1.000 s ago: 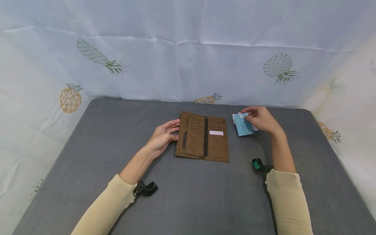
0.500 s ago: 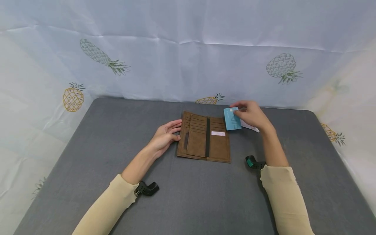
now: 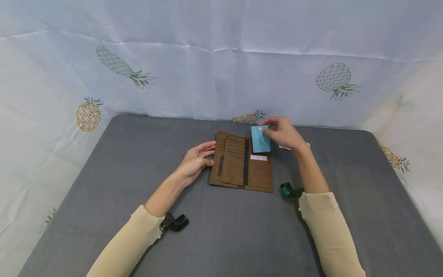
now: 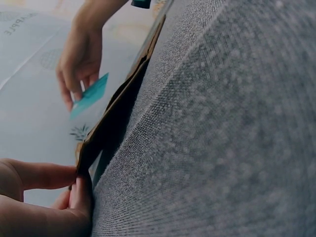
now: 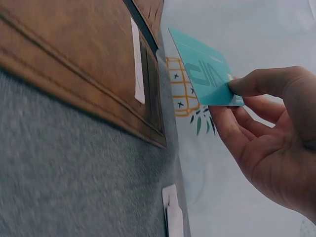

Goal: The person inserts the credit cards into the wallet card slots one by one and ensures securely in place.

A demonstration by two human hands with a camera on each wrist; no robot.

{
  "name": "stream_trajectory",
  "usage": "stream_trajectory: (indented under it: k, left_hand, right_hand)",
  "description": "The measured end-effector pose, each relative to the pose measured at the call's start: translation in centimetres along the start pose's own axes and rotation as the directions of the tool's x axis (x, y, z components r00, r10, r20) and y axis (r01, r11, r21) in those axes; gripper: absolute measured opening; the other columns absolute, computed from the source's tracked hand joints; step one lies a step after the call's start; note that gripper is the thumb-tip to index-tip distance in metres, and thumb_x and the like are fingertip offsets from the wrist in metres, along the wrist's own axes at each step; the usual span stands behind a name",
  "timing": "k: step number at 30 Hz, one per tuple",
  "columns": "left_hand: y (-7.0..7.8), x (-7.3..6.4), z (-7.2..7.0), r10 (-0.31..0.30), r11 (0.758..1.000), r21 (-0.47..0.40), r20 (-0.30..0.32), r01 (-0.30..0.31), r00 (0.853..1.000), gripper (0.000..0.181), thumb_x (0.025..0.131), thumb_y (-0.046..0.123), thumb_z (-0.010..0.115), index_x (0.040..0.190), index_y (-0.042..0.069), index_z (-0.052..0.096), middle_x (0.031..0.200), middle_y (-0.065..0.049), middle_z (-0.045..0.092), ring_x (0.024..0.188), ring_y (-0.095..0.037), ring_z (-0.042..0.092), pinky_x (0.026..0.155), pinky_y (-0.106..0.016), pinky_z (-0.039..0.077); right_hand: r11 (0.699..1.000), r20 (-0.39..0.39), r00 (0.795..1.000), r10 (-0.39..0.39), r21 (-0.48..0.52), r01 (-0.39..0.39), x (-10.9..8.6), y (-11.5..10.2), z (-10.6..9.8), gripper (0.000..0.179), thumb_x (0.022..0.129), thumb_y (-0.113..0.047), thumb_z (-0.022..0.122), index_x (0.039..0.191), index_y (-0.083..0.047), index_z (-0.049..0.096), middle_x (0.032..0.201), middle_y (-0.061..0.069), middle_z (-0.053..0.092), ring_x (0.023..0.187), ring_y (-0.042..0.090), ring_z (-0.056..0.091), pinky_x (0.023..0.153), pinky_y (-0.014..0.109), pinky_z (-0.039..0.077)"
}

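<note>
Right hand pinches a light-blue chip card by its upper right edge, thumb on the front face, remaining fingers loosely bent behind. Card is upright, raised clear of the wallet; head view has it overlapping the right half's upper slots. Brown bifold wallet lies spread open on the grey table, dark strip running down near the middle, a pale pinkish card showing in a right-half slot. Left hand grips the wallet's left edge, thumb and fingers nearly closed on it. More pale cards on the table right of the wallet, partly hidden by the right hand; count unclear. Pineapple-print curtain behind.
</note>
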State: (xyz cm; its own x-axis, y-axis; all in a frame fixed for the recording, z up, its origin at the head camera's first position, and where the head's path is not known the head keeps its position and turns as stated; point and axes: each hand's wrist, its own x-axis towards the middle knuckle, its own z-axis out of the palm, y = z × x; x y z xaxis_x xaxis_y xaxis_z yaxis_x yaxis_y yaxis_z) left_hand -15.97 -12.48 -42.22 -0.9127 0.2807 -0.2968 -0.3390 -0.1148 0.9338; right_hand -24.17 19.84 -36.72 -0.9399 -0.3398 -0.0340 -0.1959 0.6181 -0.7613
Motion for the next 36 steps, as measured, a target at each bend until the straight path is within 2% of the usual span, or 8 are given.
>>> stream_trajectory:
  k: [6,10,15,20,28,32,36]
  left_hand:
    - [0.0,0.0,0.0,0.002,1.000,-0.001,0.000,-0.002,1.000,0.080,0.096,-0.020,0.054,0.168,0.010,0.039,0.175,-0.007,0.038,0.162,-0.025,0.036,0.088,-0.018,0.053]
    - [0.1,0.0,0.1,0.004,1.000,0.002,0.002,-0.004,1.000,0.079,0.096,-0.020,0.054,0.168,0.010,0.039,0.175,-0.008,0.038,0.162,-0.026,0.036,0.088,-0.019,0.053]
    - [0.0,0.0,0.1,0.003,1.000,0.000,0.002,-0.003,1.000,0.079,0.096,-0.020,0.055,0.168,0.010,0.039,0.175,-0.008,0.039,0.162,-0.026,0.037,0.088,-0.019,0.053]
    - [-0.1,0.1,0.1,0.004,1.000,-0.002,0.002,-0.004,1.000,0.079,0.096,-0.020,0.055,0.168,0.009,0.039,0.175,-0.008,0.039,0.162,-0.026,0.037,0.088,-0.019,0.053]
    - [-0.2,0.0,0.0,0.005,1.000,0.001,0.003,-0.005,1.000,0.079,0.096,-0.020,0.054,0.168,0.010,0.039,0.175,-0.008,0.039,0.162,-0.026,0.036,0.087,-0.019,0.052]
    - [-0.2,0.1,0.0,0.004,1.000,0.003,0.001,-0.004,1.000,0.080,0.096,-0.020,0.054,0.168,0.010,0.039,0.175,-0.007,0.039,0.162,-0.025,0.037,0.087,-0.019,0.052]
    - [-0.1,0.1,0.0,0.003,1.000,-0.001,-0.001,-0.003,1.000,0.079,0.096,-0.021,0.053,0.168,0.010,0.039,0.174,-0.008,0.039,0.161,-0.026,0.037,0.086,-0.019,0.053]
  right_hand:
    - [0.999,0.002,1.000,-0.019,0.030,0.019,0.5,-0.3,0.7,0.034,0.107,-0.006,0.059,0.138,0.003,0.068,0.145,0.025,0.064,0.125,0.044,0.070,0.085,0.026,0.050]
    - [0.999,0.006,1.000,-0.013,0.048,0.013,0.7,-0.5,1.1,0.034,0.108,-0.007,0.059,0.139,0.003,0.067,0.141,0.025,0.065,0.123,0.042,0.071,0.083,0.021,0.050]
    - [0.998,0.009,1.000,-0.024,0.062,0.024,1.1,-0.7,1.5,0.033,0.107,-0.006,0.060,0.138,0.002,0.068,0.131,0.025,0.067,0.106,0.030,0.072,0.079,0.021,0.051]
    - [0.996,0.013,0.999,-0.046,0.078,0.045,1.5,-1.1,2.1,0.031,0.107,-0.007,0.060,0.135,0.003,0.069,0.126,0.024,0.068,0.090,0.014,0.066,0.075,0.022,0.051]
    - [0.993,0.032,0.998,-0.053,0.106,0.050,2.0,-1.8,3.2,0.031,0.106,-0.005,0.061,0.134,0.005,0.069,0.123,0.024,0.067,0.090,0.020,0.066,0.076,0.024,0.052]
    - [0.991,0.052,0.997,-0.061,0.122,0.054,2.3,-2.1,3.8,0.030,0.106,-0.004,0.060,0.134,0.006,0.067,0.123,0.024,0.067,0.090,0.018,0.068,0.083,0.035,0.060]
    - [0.989,0.078,0.995,-0.062,0.141,0.051,2.4,-2.4,4.3,0.032,0.107,-0.005,0.060,0.136,0.006,0.065,0.123,0.023,0.066,0.092,0.017,0.069,0.088,0.046,0.063]
